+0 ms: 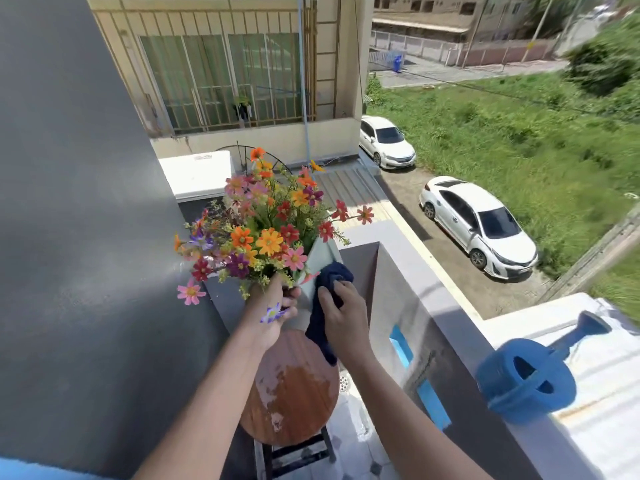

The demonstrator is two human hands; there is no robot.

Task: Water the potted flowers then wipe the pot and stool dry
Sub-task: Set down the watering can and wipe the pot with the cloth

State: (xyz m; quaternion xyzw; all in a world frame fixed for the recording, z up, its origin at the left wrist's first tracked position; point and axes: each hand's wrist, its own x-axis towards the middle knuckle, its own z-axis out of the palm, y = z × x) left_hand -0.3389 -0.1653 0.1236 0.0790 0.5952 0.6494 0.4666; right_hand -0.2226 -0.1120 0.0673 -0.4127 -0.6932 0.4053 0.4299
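Observation:
A pale square pot (320, 263) full of orange, red, pink and purple flowers (263, 230) is held up above a round wooden stool (294, 393). My left hand (273, 313) grips the pot's near left corner, partly hidden by blooms. My right hand (341, 308) presses a dark blue cloth (327, 306) against the pot's right side; the cloth hangs down over the stool's far edge. The stool seat shows worn pale patches and stands on a dark frame.
A blue watering can (530, 375) sits on the balcony wall ledge (450, 306) at the right. A grey wall (86, 237) rises close on the left. The tiled floor has a drain (344, 382) beside the stool. Parked cars and grass lie far below.

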